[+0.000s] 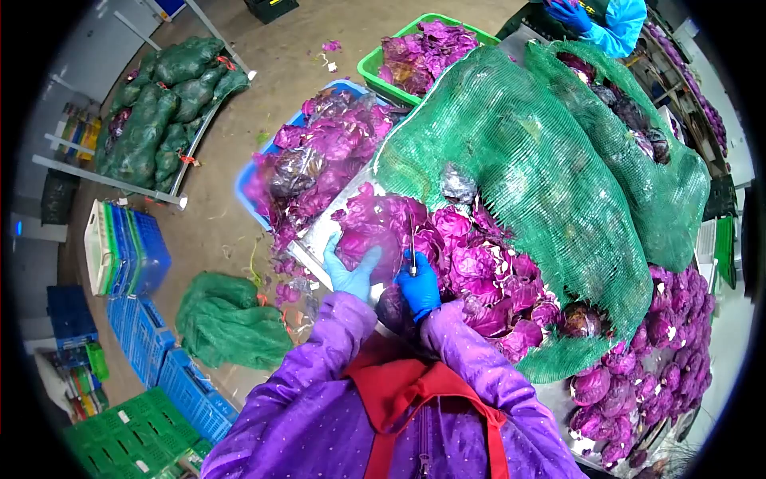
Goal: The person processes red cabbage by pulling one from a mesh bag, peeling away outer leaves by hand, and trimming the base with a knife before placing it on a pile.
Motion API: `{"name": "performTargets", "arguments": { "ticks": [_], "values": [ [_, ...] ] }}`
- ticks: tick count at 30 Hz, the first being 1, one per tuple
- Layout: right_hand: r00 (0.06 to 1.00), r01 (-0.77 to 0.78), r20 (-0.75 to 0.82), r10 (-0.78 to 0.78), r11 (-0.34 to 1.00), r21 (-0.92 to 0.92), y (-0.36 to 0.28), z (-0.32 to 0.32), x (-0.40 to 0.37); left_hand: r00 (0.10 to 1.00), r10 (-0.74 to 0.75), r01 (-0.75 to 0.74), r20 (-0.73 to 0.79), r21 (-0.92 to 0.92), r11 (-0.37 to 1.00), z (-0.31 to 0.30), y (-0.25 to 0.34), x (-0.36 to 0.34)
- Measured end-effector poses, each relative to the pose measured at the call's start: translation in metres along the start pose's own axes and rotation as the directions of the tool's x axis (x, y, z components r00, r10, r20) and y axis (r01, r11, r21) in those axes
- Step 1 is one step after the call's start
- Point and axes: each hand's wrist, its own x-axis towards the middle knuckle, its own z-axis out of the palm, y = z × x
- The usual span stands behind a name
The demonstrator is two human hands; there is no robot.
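My left hand (351, 270), in a pale blue glove, lies spread against the side of a red cabbage (373, 243), thumb and fingers apart around it. In a darker blue glove, my right hand (420, 289) is closed around the handle of a knife (412, 243). Its narrow blade points away from me, just right of the cabbage. Loose purple leaves lie around both hands on the metal table (325, 227). A green mesh sack (511, 152) with red cabbages spilling from its opening stretches across the table to the right.
A blue crate (254, 199) and a green crate (371, 68) of leaves stand beyond the table. Full mesh sacks fill a cart (179, 195) at left. Trimmed cabbages (638, 391) pile up at right. A crumpled net (231, 319) lies on the floor; a co-worker's sleeve (624, 24) shows top right.
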Motion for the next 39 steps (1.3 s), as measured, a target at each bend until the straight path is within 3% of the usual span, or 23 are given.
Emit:
{"name": "performTargets", "arguments": {
  "ticks": [3,4,7,11,15,18,24,27,28,31,32,33,35,36,37,39],
  "values": [
    [0.986,-0.167,0.069,0.153,0.942,0.292,-0.044,-0.003,-0.014,0.998,-0.052,0.054,0.029,-0.087,0.995,-0.002,0.015,0.005],
    [0.994,-0.108,0.045,0.098,0.927,0.36,-0.049,0.0,-0.017,0.998,-0.056,0.057,0.017,-0.097,0.994,-0.003,0.007,0.008],
    [0.999,-0.024,0.036,0.023,0.999,0.043,-0.062,0.002,-0.021,0.998,-0.058,0.057,-0.023,-0.063,0.996,-0.002,0.002,0.002],
    [0.999,-0.038,0.008,0.037,0.988,0.148,-0.052,0.003,-0.016,0.999,0.018,-0.016,-0.05,0.026,1.0,0.002,-0.007,0.0],
    [0.988,-0.099,0.119,0.096,0.995,0.017,-0.054,-0.009,-0.013,0.999,0.011,-0.011,-0.04,0.011,1.0,0.002,-0.007,0.002],
    [0.998,-0.026,0.064,0.023,0.999,0.047,-0.059,-0.002,-0.023,0.999,-0.003,0.006,-0.052,0.06,0.998,0.003,-0.003,0.0],
    [0.998,-0.015,0.062,0.03,0.973,-0.229,-0.073,-0.003,-0.018,0.996,0.08,-0.076,-0.043,0.098,0.992,0.005,-0.013,-0.002],
    [0.988,-0.151,0.021,0.154,0.982,-0.114,-0.057,-0.004,-0.007,0.997,0.074,-0.072,-0.013,0.115,0.991,0.003,-0.01,0.001],
    [0.998,0.023,-0.055,-0.041,0.955,-0.297,-0.043,0.0,-0.002,0.998,0.066,-0.065,-0.001,0.126,0.99,0.001,-0.007,0.005],
    [0.988,-0.145,0.065,0.14,0.987,0.074,-0.047,-0.004,-0.003,0.999,0.003,-0.01,0.049,0.145,0.989,-0.01,0.003,0.017],
    [0.992,-0.106,0.07,0.104,0.994,0.018,-0.038,-0.004,0.002,0.996,0.059,-0.072,0.063,0.228,0.971,-0.016,-0.006,0.023],
    [0.99,-0.127,0.07,0.123,0.99,0.063,-0.04,-0.004,0.0,0.971,0.21,-0.238,0.11,0.424,0.874,-0.018,0.004,0.023],
    [0.985,-0.17,0.064,0.161,0.973,0.156,-0.053,-0.001,-0.008,0.848,0.443,-0.503,0.292,0.709,0.494,-0.019,0.046,0.016],
    [0.987,-0.155,0.059,0.148,0.974,0.164,-0.061,0.001,-0.013,0.771,0.471,-0.607,0.429,0.719,0.338,-0.02,0.065,0.012],
    [0.995,-0.1,0.039,0.096,0.988,0.114,-0.054,0.002,-0.01,0.701,0.417,-0.71,0.578,0.62,0.334,-0.023,0.063,0.02],
    [1.0,0.001,0.013,-0.002,1.0,0.011,-0.038,0.006,-0.004,0.746,0.105,-0.62,0.658,0.628,0.47,-0.027,0.054,0.027]
  ]
}}
